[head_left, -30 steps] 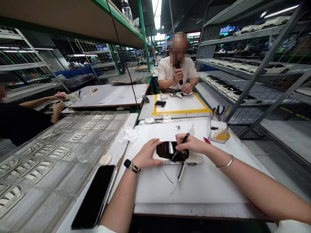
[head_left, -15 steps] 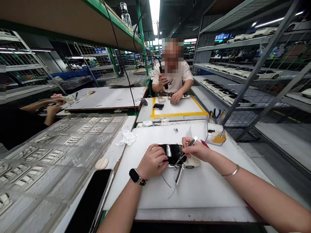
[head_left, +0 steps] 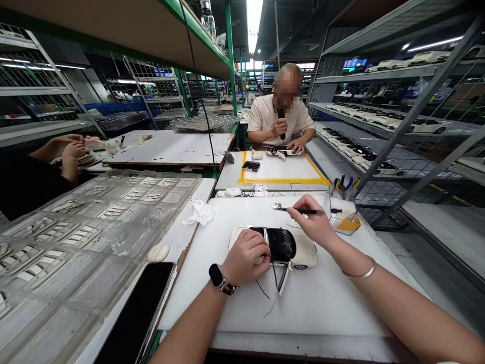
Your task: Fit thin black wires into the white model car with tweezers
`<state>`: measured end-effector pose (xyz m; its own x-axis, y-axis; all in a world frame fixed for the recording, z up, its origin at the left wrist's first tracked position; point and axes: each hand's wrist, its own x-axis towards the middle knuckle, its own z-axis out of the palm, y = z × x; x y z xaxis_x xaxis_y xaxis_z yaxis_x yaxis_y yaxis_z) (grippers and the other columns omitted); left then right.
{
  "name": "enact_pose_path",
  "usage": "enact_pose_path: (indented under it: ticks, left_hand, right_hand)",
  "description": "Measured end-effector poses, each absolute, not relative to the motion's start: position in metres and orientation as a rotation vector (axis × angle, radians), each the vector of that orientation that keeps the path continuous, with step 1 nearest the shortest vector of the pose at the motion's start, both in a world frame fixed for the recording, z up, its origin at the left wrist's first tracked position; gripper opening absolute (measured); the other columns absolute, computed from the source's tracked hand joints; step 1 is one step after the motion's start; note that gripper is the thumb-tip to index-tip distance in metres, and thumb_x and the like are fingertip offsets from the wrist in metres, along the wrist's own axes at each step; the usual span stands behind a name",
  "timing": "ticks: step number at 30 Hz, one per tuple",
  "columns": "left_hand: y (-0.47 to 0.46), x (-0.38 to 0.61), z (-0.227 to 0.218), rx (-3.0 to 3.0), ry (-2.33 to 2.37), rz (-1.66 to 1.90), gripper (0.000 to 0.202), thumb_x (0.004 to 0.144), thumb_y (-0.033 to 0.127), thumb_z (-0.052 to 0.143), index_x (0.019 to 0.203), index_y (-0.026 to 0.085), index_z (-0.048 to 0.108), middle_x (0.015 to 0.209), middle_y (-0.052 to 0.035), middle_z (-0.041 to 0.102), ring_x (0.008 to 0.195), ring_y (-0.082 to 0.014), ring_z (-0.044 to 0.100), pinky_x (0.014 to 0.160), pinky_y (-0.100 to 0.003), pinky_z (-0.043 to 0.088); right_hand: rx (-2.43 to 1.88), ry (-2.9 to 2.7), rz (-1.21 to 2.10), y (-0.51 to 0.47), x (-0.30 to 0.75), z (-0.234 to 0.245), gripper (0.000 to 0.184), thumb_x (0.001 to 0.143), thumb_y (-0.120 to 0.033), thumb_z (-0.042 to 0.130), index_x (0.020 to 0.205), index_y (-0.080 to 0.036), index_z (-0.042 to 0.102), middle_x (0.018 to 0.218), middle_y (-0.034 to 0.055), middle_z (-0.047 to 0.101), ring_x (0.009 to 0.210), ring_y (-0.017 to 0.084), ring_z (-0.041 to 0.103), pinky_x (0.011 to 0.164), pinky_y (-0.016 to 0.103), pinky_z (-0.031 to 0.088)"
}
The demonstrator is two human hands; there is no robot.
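Note:
A white model car [head_left: 306, 246] with a black roof lies on the white work surface, its near door [head_left: 285, 277] swung out toward me. My left hand [head_left: 248, 253] is closed over the car's left part, its fingers curled on the body and hiding some of it. Tweezers [head_left: 308, 211] are pinched in my right hand [head_left: 312, 222], above and beyond the car. Their tip points left, at a small crumpled piece of foil [head_left: 278, 206]; whether they touch, I cannot tell. Thin dark wires [head_left: 262, 289] lie by the car's near side.
A clear box of tools [head_left: 345, 215] stands at right. At left are a compartment tray of parts [head_left: 102, 227], a phone [head_left: 138, 308] and crumpled tissue [head_left: 200, 212]. Opposite, a co-worker [head_left: 282, 114] holds a dark tool over another model car. Racks of cars [head_left: 379, 124] stand at right.
My right hand has moved the tweezers up from the car's door side to the foil. My left hand stays on the car, its fingers drawn in more. The co-worker's tool is lower.

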<state>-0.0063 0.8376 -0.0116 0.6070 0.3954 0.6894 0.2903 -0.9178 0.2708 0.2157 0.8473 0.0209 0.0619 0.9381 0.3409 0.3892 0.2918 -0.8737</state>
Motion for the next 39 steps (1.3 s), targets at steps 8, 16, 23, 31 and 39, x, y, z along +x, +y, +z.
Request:
enact_pose_path:
  ticks: [8, 16, 23, 31, 39]
  left_hand:
    - [0.833, -0.009, -0.003, 2.59, 0.596, 1.329, 0.01, 0.074, 0.01, 0.053, 0.072, 0.02, 0.056, 0.071, -0.0005, 0.062, 0.079, -0.0162, 0.056, 0.078, -0.035, 0.045]
    - [0.834, -0.011, -0.002, 2.642, 0.633, 1.381, 0.009, 0.074, 0.01, 0.054, 0.071, 0.019, 0.055, 0.07, 0.0007, 0.062, 0.078, -0.0166, 0.058, 0.081, -0.038, 0.041]
    - [0.834, -0.012, -0.002, 2.624, 0.666, 1.355, 0.009, 0.072, 0.011, 0.055, 0.07, 0.02, 0.055, 0.069, 0.0018, 0.061, 0.078, -0.015, 0.057, 0.082, -0.036, 0.041]
    - [0.834, -0.012, -0.002, 2.615, 0.638, 1.37, 0.01, 0.074, 0.01, 0.053, 0.071, 0.02, 0.055, 0.07, 0.0004, 0.062, 0.078, -0.0165, 0.057, 0.08, -0.037, 0.042]
    - [0.834, -0.012, -0.002, 2.596, 0.639, 1.349, 0.01, 0.074, 0.01, 0.053, 0.073, 0.019, 0.055, 0.071, -0.0002, 0.062, 0.079, -0.0172, 0.057, 0.079, -0.038, 0.042]
  right_hand:
    - [-1.659, -1.615, 0.303, 0.903, 0.201, -0.017, 0.019, 0.074, -0.03, 0.055, 0.068, -0.022, 0.038, 0.062, 0.0001, 0.05, 0.057, 0.016, 0.042, 0.058, 0.028, 0.028]
    - [-1.785, -1.586, 0.242, 0.92, 0.203, -0.029, 0.016, 0.072, -0.028, 0.052, 0.07, -0.023, 0.037, 0.059, -0.001, 0.049, 0.056, 0.017, 0.043, 0.057, 0.027, 0.028]
    - [-1.75, -1.545, 0.294, 0.912, 0.201, -0.02, 0.017, 0.072, -0.03, 0.051, 0.067, -0.023, 0.037, 0.057, -0.0023, 0.047, 0.055, 0.015, 0.042, 0.056, 0.027, 0.031]
    - [-1.728, -1.557, 0.445, 0.903, 0.205, -0.021, 0.016, 0.072, -0.03, 0.054, 0.068, -0.022, 0.04, 0.057, -0.0023, 0.051, 0.055, 0.014, 0.046, 0.055, 0.027, 0.035]
    - [-1.719, -1.553, 0.422, 0.9, 0.21, -0.021, 0.019, 0.073, -0.031, 0.055, 0.068, -0.022, 0.039, 0.057, -0.0031, 0.049, 0.056, 0.015, 0.045, 0.058, 0.027, 0.035]
